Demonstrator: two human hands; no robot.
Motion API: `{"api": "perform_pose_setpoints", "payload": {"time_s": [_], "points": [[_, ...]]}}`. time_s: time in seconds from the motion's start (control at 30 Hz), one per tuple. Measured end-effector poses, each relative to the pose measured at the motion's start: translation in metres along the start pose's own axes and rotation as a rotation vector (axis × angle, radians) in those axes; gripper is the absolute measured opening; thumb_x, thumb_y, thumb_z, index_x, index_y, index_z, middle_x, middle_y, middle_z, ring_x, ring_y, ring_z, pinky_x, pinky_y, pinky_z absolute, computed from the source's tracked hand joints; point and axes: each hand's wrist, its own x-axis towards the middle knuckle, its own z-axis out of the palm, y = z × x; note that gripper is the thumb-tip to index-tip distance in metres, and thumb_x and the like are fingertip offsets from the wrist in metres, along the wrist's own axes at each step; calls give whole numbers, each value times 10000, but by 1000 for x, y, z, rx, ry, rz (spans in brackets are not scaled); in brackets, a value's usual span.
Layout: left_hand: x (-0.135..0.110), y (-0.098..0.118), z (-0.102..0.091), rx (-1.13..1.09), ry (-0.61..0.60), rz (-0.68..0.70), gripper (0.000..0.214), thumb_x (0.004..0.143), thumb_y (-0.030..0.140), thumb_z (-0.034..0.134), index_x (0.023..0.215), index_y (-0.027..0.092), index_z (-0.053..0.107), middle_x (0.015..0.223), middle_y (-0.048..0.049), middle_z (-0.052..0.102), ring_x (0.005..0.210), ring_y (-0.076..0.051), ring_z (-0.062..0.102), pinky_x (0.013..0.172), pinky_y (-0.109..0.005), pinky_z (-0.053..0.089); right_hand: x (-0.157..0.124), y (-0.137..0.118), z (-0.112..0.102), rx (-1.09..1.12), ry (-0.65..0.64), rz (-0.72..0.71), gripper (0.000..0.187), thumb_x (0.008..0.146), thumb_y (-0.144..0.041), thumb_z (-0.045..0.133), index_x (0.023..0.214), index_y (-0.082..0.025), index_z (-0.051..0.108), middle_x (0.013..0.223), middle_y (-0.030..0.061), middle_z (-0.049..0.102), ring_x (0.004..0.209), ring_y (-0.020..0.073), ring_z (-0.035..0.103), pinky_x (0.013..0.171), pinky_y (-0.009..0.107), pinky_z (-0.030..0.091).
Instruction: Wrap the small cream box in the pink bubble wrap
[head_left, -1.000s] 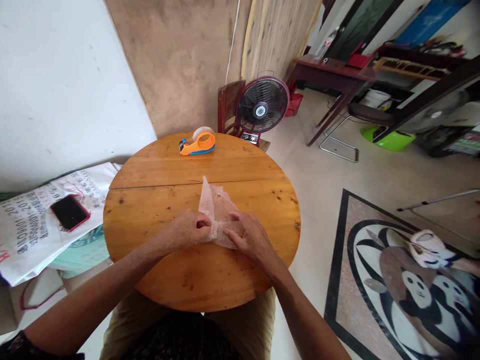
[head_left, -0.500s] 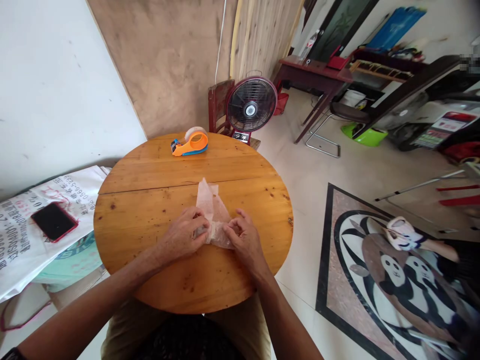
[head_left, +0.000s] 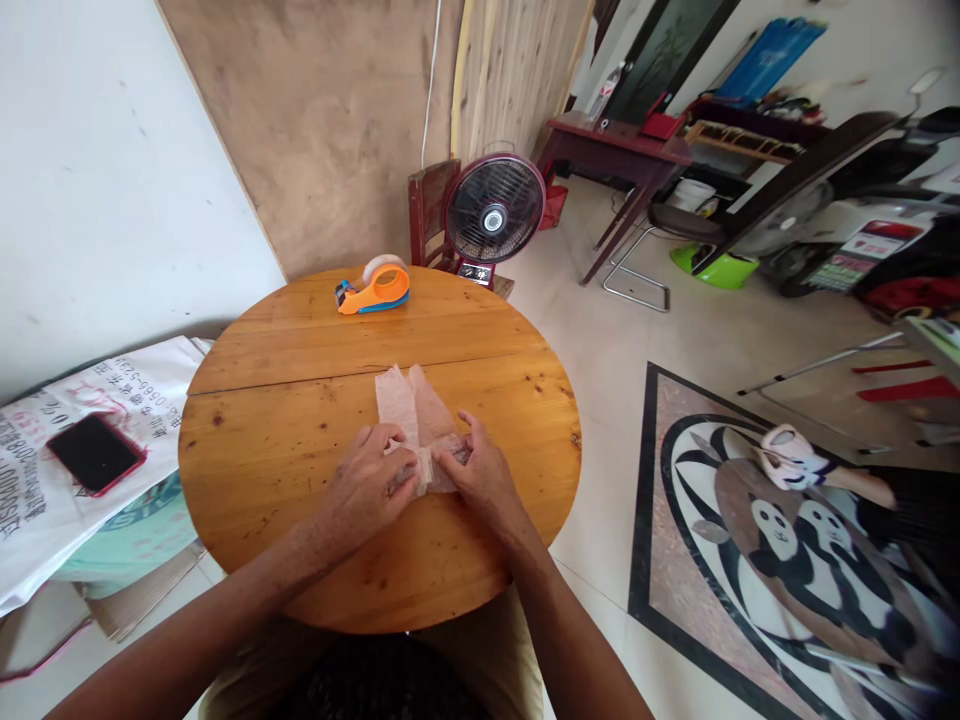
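On the round wooden table (head_left: pixel 247 470) lies a crumpled, see-through sheet of bubble wrap (head_left: pixel 397 400), partly folded, its loose end spread toward the far side. My left hand (head_left: pixel 373 470) grips its near left part, fingers curled and thumb pressed in. From the right, my right hand (head_left: pixel 480 470) holds the folded near edge between thumb and fingers. Whether anything is inside the folds cannot be made out. Farther back on the tabletop stands an orange and blue tape dispenser (head_left: pixel 375 290) with a roll of tape, apart from both hands.
A phone (head_left: pixel 96 453) rests on white printed sacking (head_left: pixel 157 385) left of the table. Behind the table are a fan (head_left: pixel 493 210) and a wooden chair (head_left: pixel 431 200). At right, another person's arm (head_left: pixel 862 485) reaches over the panda-patterned floor (head_left: pixel 795 540).
The wrap's loose end has shifted left and its layers have spread apart. My right fingers have moved slightly inward over the fold. The whole view has shifted slightly.
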Motion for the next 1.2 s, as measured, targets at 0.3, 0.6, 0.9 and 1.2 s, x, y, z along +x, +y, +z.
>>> {"api": "perform_pose_setpoints", "payload": {"time_s": [0.3, 0.6, 0.9, 1.2], "points": [[3, -5, 2, -60, -29, 144, 154, 866, 110, 561, 978, 184, 637, 1055, -79, 606, 956, -212, 545, 855, -341, 496, 0, 0, 10, -46, 22, -46, 593, 760, -232, 561, 1343, -137, 506, 687, -24, 553, 620, 155, 509, 607, 259, 374], [13, -7, -2, -41, -125, 259, 159, 877, 95, 544, 974, 161, 652, 976, -82, 645, 930, -221, 538, 834, -352, 508, 6, -4, 18, 358, -42, 16, 622, 721, -288, 578, 1310, -107, 496, 585, -80, 466, 543, 131, 438, 542, 245, 367], [11, -7, 2, 18, -90, 238, 140, 871, 125, 573, 931, 169, 690, 951, -87, 664, 910, -236, 534, 814, -386, 511, -1, -12, 21, 497, -28, -34, 610, 772, -372, 602, 1317, -119, 497, 705, -14, 607, 627, 157, 565, 616, 279, 464], [4, -10, 12, -102, 7, 150, 192, 863, 114, 550, 1007, 169, 664, 1048, -100, 618, 944, -221, 549, 825, -363, 514, -5, -16, 22, 366, -32, -91, 519, 821, -294, 570, 1318, -146, 535, 860, 51, 724, 773, 192, 675, 713, 308, 533]]}}
